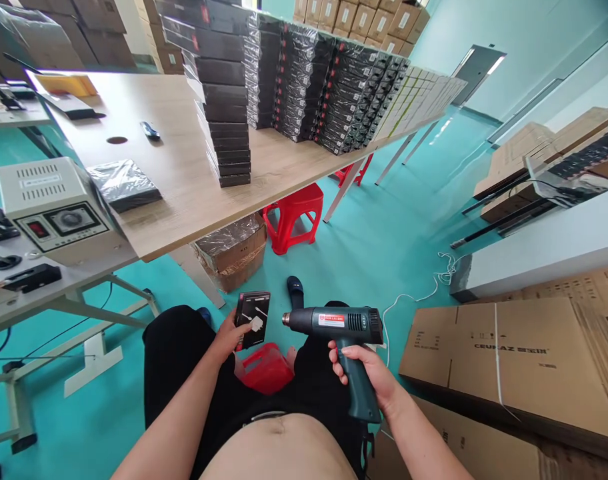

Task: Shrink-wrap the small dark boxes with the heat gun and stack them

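Observation:
My left hand grips a black product box by its left side, thumb across the front, which shows a white charger and cable. In my right hand is a dark green heat gun, fingers wrapped round its handle. The gun's metal nozzle points left toward the box, with a small gap between them. Whether the gun is running cannot be seen. Both are held above my lap, over a red stool I sit on or straddle.
The wooden table ahead carries tall stacks of black boxes and one wrapped pack. A beige control unit stands left. Cartons are piled at right, a white cord lies on the floor, and a red stool stands by the table.

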